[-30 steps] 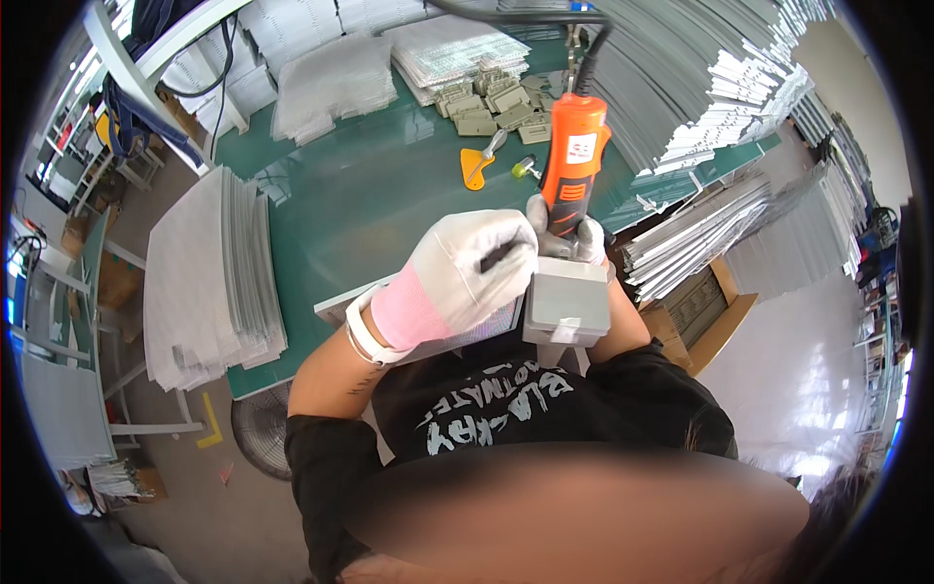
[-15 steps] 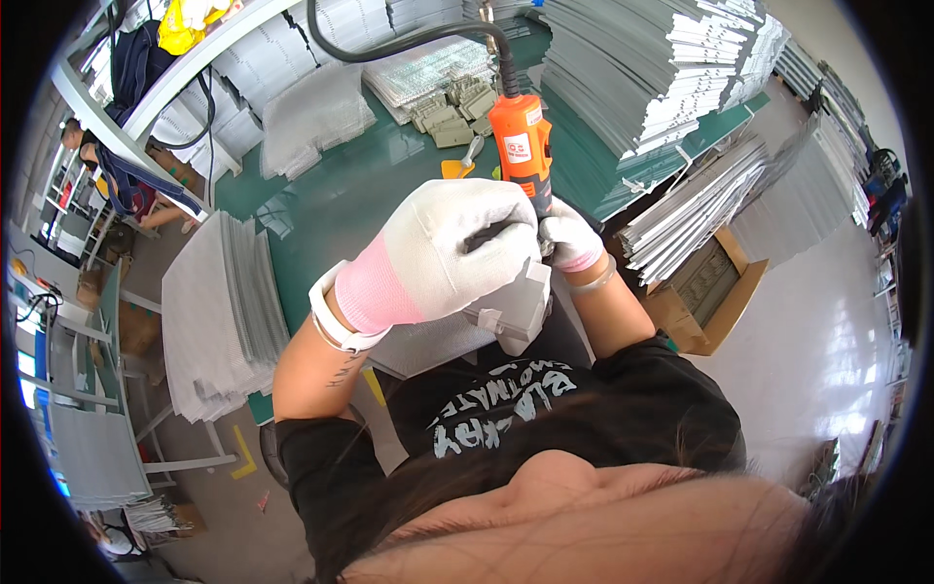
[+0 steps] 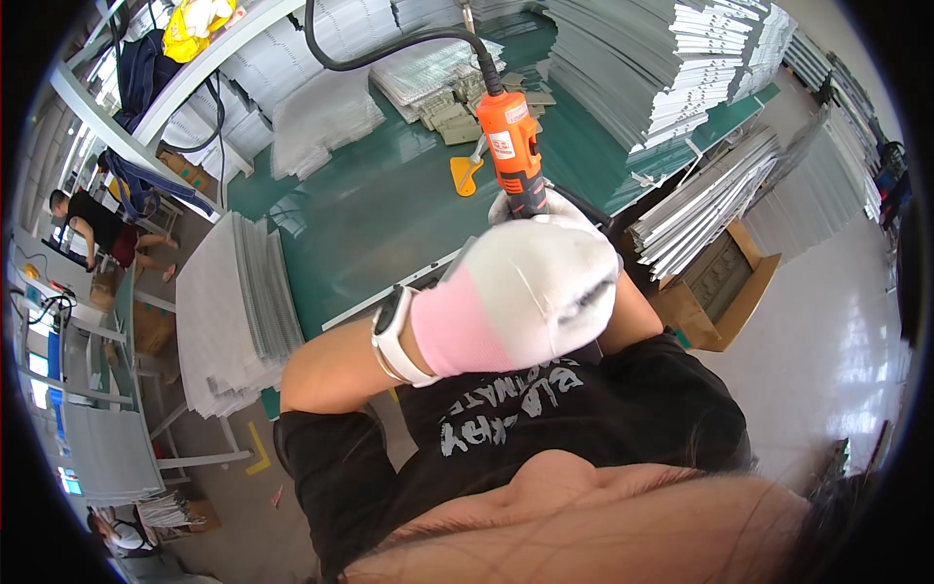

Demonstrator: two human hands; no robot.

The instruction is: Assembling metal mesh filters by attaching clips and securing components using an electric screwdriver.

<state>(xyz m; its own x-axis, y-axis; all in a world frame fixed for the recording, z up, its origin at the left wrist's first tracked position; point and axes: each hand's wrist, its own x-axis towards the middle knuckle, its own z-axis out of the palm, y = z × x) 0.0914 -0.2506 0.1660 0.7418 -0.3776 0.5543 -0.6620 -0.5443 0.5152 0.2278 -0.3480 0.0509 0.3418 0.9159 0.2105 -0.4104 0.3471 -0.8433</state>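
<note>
My left hand [image 3: 530, 292], in a white and pink glove with a white watch [image 3: 391, 333] on the wrist, is raised close to the camera, its fingers curled downward. It hides whatever lies under it. Just behind it my right hand [image 3: 562, 204], also gloved, grips an orange electric screwdriver [image 3: 511, 156] held upright, its black cable [image 3: 389, 49] looping up to the left. Only a sliver of the right hand shows above the left one. Both hands are over the near edge of the green table [image 3: 389, 214].
A stack of grey sheets [image 3: 229, 311] lies at the table's left end and tall stacks of grey metal parts [image 3: 662, 68] at the right. A yellow scraper [image 3: 467, 175] lies mid-table. An open cardboard box [image 3: 725, 292] stands on the floor. Another person [image 3: 97, 224] is at far left.
My left hand has risen toward the camera and now covers the grey metal part seen under it before. The screwdriver stays upright in my right hand.
</note>
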